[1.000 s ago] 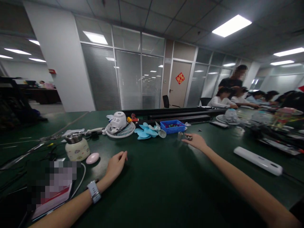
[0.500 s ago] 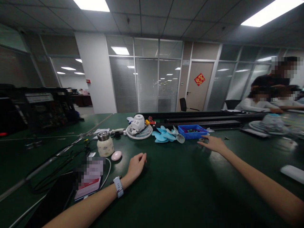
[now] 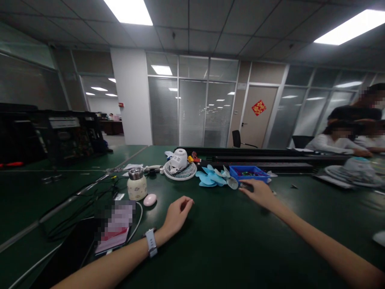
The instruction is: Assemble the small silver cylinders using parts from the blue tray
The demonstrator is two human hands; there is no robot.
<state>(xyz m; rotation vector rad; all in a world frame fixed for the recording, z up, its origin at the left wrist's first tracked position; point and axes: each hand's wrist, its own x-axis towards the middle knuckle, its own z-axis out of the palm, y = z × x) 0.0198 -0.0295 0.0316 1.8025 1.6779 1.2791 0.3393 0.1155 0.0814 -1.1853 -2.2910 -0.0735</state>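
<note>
Operating from afar, I have my right grip [image 3: 259,193] pinching a small metallic-looking part [image 3: 247,186] just before the blue tray [image 3: 252,178]; likely light, hard, perhaps slippery, best held by its sides; my left grip [image 3: 178,213] curls, I cannot tell whether around anything

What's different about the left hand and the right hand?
The left hand has a pale wristband; the right hand has a bare wrist. The right hand grips what looks like a small dark piece; nothing shows in the left hand. The right hand is nearer the blue tray than the left hand. Neither wears a glove.
</note>
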